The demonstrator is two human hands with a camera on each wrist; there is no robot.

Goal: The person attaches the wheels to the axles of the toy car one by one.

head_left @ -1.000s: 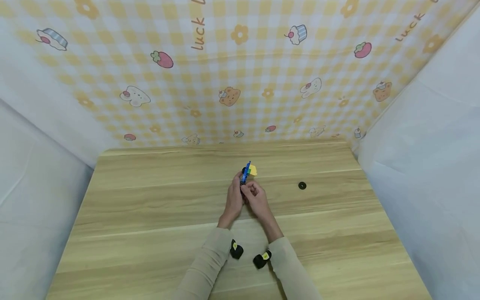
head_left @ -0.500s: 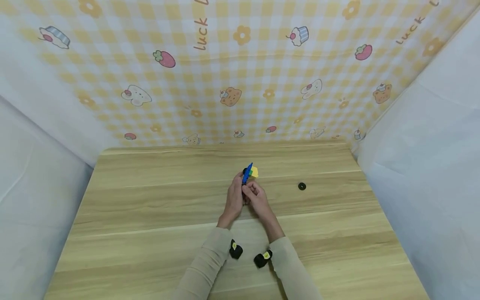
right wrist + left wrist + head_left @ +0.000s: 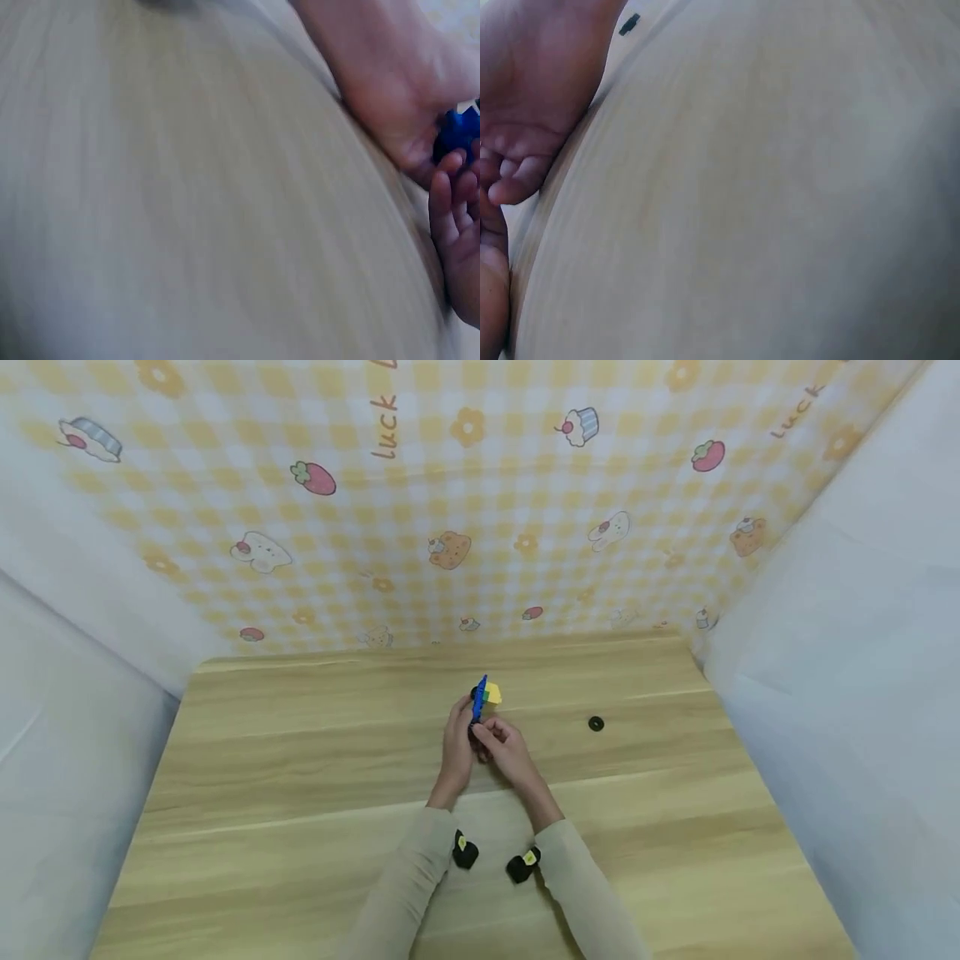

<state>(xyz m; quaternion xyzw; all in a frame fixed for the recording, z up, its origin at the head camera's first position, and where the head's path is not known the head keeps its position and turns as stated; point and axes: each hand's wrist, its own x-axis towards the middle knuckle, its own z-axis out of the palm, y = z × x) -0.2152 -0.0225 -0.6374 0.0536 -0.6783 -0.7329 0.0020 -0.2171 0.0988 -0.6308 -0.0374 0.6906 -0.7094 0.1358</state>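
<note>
In the head view, my left hand holds a small blue toy, probably a toy vehicle, just above the middle of the table. It stands on edge, with a yellow piece and a bit of green on its right side. A black wheel shows at its left. Thumb and fingers of my right hand pinch the toy's near end, where something black partly shows. In the right wrist view, the blue part sits between both hands; the fingers hide the rest.
A black ring like a tyre lies flat on the wooden table, right of my hands. A patterned yellow-check cloth hangs behind the table. White sheets close off both sides. Black wrist cameras sit below each wrist.
The head view has shifted slightly, so everything sits a little further left. The blue toy stands more upright than half a second ago. Both hands keep their hold.
</note>
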